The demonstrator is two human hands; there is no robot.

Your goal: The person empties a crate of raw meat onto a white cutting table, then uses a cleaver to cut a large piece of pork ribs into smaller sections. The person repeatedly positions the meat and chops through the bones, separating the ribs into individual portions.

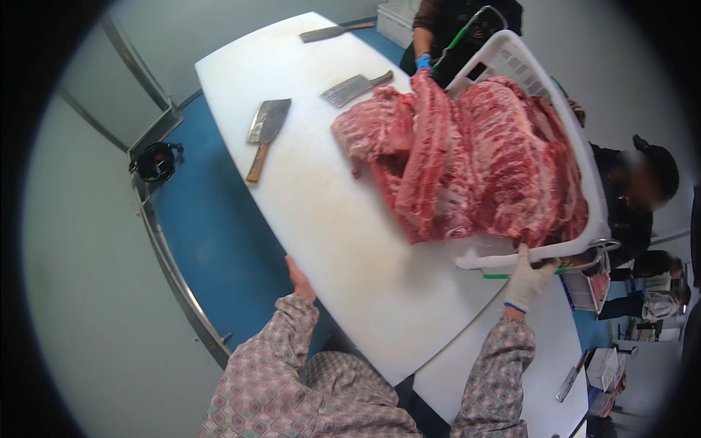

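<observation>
A white plastic crate (593, 175) is tipped toward the cutting table, with slabs of raw ribs (504, 157) sliding over its low side. Part of the meat (423, 160) lies on the white table top (328, 241). My right hand (529, 281), in a pale glove, grips the crate's near rim beside a green handle. At the table's left edge rests my bare left hand (299, 280), empty, its fingers straight and partly hidden. Across the table, a co-worker's blue-gloved hand (423, 63) touches the far end of the meat.
Three cleavers lie on the table: one near the left edge (267, 135), another close to the meat (354, 89), a third at the far end (332, 32). A knife (571, 378) lies on the adjoining table (467, 372). Another person (621, 197) stands beyond the crate.
</observation>
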